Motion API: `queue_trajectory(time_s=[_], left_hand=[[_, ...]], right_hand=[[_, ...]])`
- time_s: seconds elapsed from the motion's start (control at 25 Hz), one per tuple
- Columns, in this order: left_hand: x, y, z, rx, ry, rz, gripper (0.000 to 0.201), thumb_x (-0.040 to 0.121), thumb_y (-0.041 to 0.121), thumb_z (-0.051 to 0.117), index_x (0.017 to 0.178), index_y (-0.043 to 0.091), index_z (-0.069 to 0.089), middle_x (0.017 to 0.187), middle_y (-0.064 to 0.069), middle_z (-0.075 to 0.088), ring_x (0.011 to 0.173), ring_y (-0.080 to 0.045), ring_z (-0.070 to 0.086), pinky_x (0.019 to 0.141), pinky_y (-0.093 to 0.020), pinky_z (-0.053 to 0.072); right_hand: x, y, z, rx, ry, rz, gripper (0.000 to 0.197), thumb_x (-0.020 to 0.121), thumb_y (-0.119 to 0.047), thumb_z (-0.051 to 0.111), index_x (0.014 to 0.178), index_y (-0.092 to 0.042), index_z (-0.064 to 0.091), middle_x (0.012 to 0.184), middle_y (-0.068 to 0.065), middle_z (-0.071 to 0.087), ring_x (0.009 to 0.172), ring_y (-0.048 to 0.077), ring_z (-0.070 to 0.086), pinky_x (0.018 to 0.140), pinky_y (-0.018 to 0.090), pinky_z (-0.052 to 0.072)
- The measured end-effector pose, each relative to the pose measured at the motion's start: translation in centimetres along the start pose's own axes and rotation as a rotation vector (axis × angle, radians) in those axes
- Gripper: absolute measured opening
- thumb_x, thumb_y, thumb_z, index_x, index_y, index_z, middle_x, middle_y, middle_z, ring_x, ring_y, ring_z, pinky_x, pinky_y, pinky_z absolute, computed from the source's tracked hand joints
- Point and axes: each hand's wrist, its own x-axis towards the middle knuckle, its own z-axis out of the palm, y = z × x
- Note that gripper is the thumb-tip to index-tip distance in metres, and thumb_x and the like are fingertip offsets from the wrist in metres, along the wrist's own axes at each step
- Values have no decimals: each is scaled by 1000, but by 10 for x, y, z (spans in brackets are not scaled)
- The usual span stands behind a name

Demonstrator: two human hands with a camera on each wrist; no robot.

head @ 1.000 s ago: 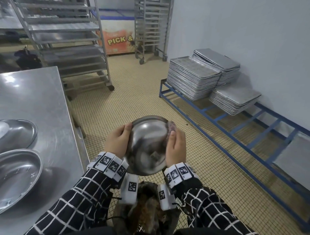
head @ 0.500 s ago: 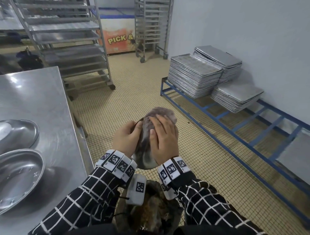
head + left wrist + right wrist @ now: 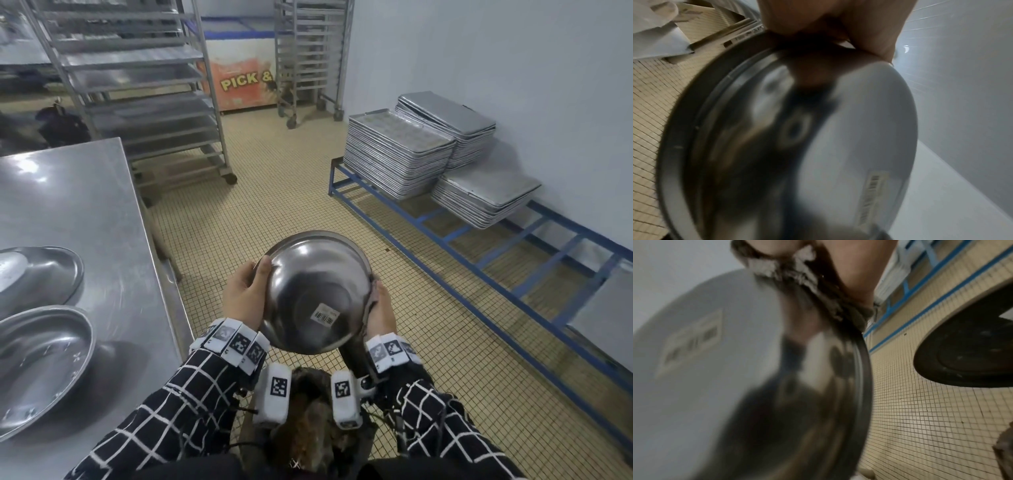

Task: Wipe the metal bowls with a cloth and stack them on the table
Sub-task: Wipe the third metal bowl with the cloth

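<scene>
Yellow mosaic floor tiles (image 3: pixel 274 192) and a pale wall frame the work area, with a stainless steel table (image 3: pixel 85 212) at nine o'clock and stacked grey baking trays (image 3: pixel 397 154) on a blue frame at two o'clock. At centre, the round polished metal bowl (image 3: pixel 317 294) is held off the table, above the floor, its base with a barcode sticker (image 3: pixel 326 314) turned toward the person and its mouth facing away. The left hand (image 3: pixel 245 296) grips the rim at nine o'clock, thumb over the outer wall and fingers hidden behind; this steadies the bowl for wiping. The right hand (image 3: pixel 382 310) holds the rim at three o'clock, and the right wrist view shows a frayed grey-brown cloth (image 3: pixel 797 277) pinched between that hand and the rim, apparently so the edge can be rubbed while the bowl is turned; how far the fingers curl inside cannot be told, as that view is blurred. Two shallow metal bowls (image 3: pixel 37 370) sit mouth-up on the table at eight to nine o'clock, side by side and not yet nested. In my judgement the held bowl is in mid-wipe, and stacking remains to be done.
</scene>
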Motion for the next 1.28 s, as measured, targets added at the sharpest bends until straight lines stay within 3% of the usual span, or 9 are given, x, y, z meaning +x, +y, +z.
queue_trajectory(time_s=[0.12, 0.24, 0.32, 0.48, 0.72, 0.88, 1.08, 1.24, 1.28], left_hand=[[1, -8, -2, 214, -79, 93, 25, 98, 40, 39, 106, 23, 54, 92, 9, 61, 83, -10, 59, 65, -17, 41], [4, -5, -4, 228, -239, 137, 25, 98, 39, 39, 115, 28, 53, 95, 7, 63, 82, -8, 62, 63, -16, 47], [1, 3, 0, 291, -377, 151, 24, 98, 39, 39, 102, 26, 59, 86, 7, 64, 75, -6, 60, 65, -18, 45], [-5, 5, 9, 323, -400, 120, 27, 99, 38, 40, 85, 26, 60, 79, 4, 64, 72, -10, 57, 63, -18, 39], [1, 10, 9, 215, -212, 72, 26, 99, 37, 41, 86, 26, 61, 81, -3, 68, 79, -20, 64, 73, -30, 51], [1, 24, 9, 159, -125, 133, 34, 98, 39, 43, 70, 28, 60, 70, 0, 66, 70, -20, 61, 68, -36, 50], [1, 28, 2, 104, -77, 102, 46, 97, 45, 39, 83, 9, 64, 76, -20, 66, 75, -36, 62, 75, -47, 52], [-1, 33, 1, 101, -103, 116, 43, 98, 42, 39, 82, 10, 63, 76, -19, 65, 72, -32, 62, 70, -42, 52], [-2, 35, 3, 103, -119, 125, 41, 98, 42, 39, 80, 13, 63, 74, -16, 65, 70, -30, 62, 69, -41, 52]], right_hand=[[1, -30, -13, -206, 1, -121, 42, 99, -51, 27, 114, -22, 53, 96, -5, 61, 85, 11, 60, 61, 21, 42], [10, -46, -20, -554, -142, -325, 41, 99, -47, 27, 113, -20, 55, 88, -3, 61, 79, 12, 60, 57, 17, 42], [13, -53, -17, -740, -262, -465, 37, 100, -41, 30, 113, -19, 57, 83, -4, 61, 71, 11, 59, 55, 15, 42], [11, -52, -3, -775, -350, -688, 34, 100, -35, 36, 116, -15, 60, 100, -1, 64, 90, 14, 61, 76, 25, 50], [-13, -33, 20, -974, 20, -1086, 40, 94, -39, 37, 119, -18, 60, 134, 2, 44, 126, 27, 41, 105, 54, 33], [-39, -19, 36, -920, 20, -1069, 46, 99, -40, 27, 136, -18, 45, 140, 1, 44, 133, 19, 36, 111, 46, 30], [-19, -13, 9, -392, 85, -493, 47, 100, -40, 27, 142, -23, 39, 141, -4, 43, 126, 11, 46, 100, 36, 47], [-33, -13, 11, -597, -74, -696, 54, 100, -35, 33, 150, -26, 15, 157, -4, 17, 138, -6, 14, 112, 20, 25], [-36, -15, 18, -672, -67, -765, 54, 100, -37, 31, 150, -26, 12, 157, -3, 13, 141, -1, 9, 115, 25, 21]])
